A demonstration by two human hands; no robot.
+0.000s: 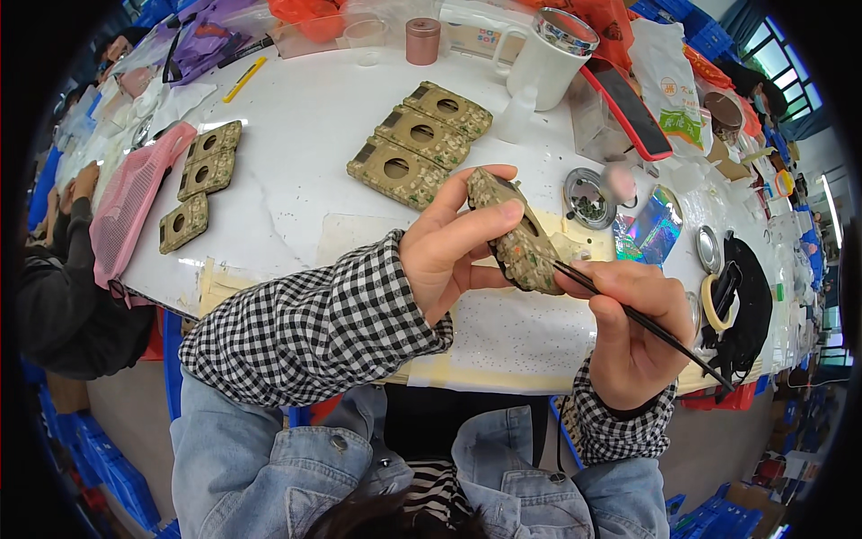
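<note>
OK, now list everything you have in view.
Held camouflage case: one, green-brown, left hand
Flat camouflage cases: six, green-brown, three table centre, three left
Tweezers: one, black, right hand
Paper sheet: one, speckled white, near edge
Round tin: one, silver, right of held case
Foil packet: one, iridescent, beside tin
Phone: one, black and red, upper right
Mug: one, white, far side
Canister: one, copper-pink, far side
Pencil-like stick: one, yellow, upper left
Mesh bag: one, pink, left
Tape roll: one, cream, right
Plastic bags: several, mixed colours, far side
Co-worker's sleeve: one, dark, far left
Edge clutter: too small to count
Left hand: one, checked cuff, centre
Right hand: one, checked cuff, right of centre
</note>
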